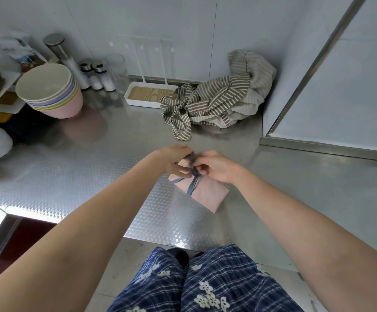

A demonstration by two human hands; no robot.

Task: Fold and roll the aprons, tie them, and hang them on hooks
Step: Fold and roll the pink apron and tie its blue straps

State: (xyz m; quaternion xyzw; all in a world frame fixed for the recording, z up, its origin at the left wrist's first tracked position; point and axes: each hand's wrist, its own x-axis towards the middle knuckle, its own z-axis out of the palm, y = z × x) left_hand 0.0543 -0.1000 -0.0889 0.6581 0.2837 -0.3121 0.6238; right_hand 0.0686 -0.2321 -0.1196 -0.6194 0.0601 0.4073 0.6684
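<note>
A pink apron (207,194), folded and rolled into a compact bundle, lies on the steel counter (93,167) in the middle of the view. Blue-grey straps (193,183) wrap around the bundle and meet above it. My left hand (175,159) and my right hand (214,166) sit close together over the bundle's far end, each pinching a strap end. A brown-and-cream striped apron (216,102) lies crumpled at the back right, against the wall corner.
A stack of pastel bowls (50,91) stands at the back left, with shakers (100,75), a steel canister (56,46) and a clear glass beside them. A white rack with a wooden tray (147,93) stands against the wall. A steel-framed panel (340,86) borders the right.
</note>
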